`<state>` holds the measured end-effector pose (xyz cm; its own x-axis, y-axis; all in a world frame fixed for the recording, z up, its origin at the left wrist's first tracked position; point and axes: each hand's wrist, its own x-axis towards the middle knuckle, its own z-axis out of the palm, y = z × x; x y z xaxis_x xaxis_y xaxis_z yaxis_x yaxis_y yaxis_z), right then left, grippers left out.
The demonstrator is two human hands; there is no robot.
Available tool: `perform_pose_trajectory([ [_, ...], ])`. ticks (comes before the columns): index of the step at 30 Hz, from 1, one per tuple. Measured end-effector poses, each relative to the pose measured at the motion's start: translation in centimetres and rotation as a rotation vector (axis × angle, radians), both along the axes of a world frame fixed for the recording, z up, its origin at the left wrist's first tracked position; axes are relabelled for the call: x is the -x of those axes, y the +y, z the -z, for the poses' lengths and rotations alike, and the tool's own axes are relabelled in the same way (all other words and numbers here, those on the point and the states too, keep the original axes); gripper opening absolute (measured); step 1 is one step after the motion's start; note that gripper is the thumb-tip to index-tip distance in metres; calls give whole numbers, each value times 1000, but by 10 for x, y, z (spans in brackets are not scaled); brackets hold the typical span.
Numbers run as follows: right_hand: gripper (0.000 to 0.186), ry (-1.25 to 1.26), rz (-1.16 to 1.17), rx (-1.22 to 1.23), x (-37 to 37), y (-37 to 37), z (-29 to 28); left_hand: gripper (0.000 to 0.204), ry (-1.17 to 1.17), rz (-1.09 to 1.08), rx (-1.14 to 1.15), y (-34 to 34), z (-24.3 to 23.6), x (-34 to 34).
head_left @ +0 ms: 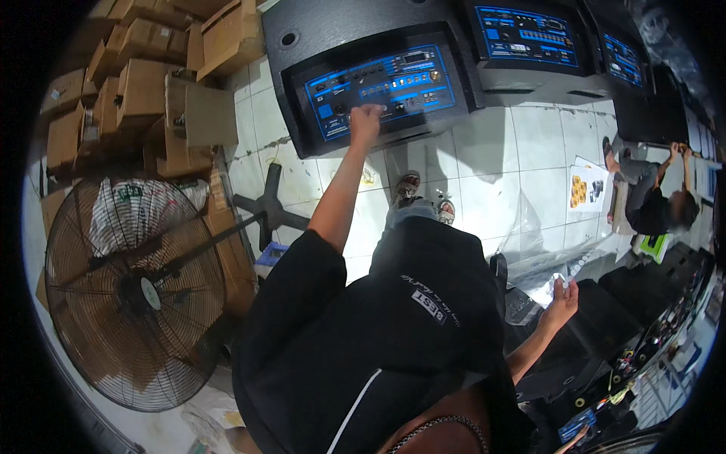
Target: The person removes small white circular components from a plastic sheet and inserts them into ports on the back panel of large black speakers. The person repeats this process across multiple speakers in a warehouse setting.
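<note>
In front of me stands a large black speaker cabinet point(355, 26) with a blue and black control panel point(378, 87) full of knobs, sliders and sockets. My left hand point(366, 123) reaches over the panel's lower middle, its fingers pinched together close to the surface. Whatever is between those fingertips is too small and blurred to make out. Out to the right, my right hand point(561, 303) grips a shiny, clear-and-white sheet point(558, 283) between thumb and fingers. A row of pale round spots runs along the far end of this sheet.
More panelled speakers point(525, 36) line the far right. On the left are stacked cardboard boxes point(144, 91) and a large caged fan point(136, 295) with a black cross-shaped base point(271, 208). Clear plastic wrap point(522, 242) lies right of my feet. Another person point(662, 204) sits at the right.
</note>
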<state>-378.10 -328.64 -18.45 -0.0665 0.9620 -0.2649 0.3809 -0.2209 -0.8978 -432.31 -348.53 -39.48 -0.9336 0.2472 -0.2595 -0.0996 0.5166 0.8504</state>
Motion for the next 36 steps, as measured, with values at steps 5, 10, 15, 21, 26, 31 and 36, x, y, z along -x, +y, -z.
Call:
perform_pose_trajectory([
  [5, 32, 5, -74, 4, 21, 6, 5, 24, 163, -12, 158, -1, 19, 31],
  [10, 31, 6, -82, -6, 40, 5, 0, 24, 175, -74, 183, 4, 40, 30],
  [15, 34, 8, -52, 46, 48, 5, 3, 25, 207, -115, 283, 7, 47, 28],
  [21, 37, -17, -2, 67, 59, -3, 2, 27, 203, -113, 302, 10, 39, 24],
  [26, 34, 17, -10, 76, 63, -6, 2, 18, 165, -143, 286, 13, 32, 24],
  [31, 32, 18, -20, 79, 59, -6, 6, 19, 172, -145, 288, 14, 29, 22],
  [36, 33, 30, -23, 72, 69, -9, 3, 19, 178, -179, 276, 18, 27, 19],
])
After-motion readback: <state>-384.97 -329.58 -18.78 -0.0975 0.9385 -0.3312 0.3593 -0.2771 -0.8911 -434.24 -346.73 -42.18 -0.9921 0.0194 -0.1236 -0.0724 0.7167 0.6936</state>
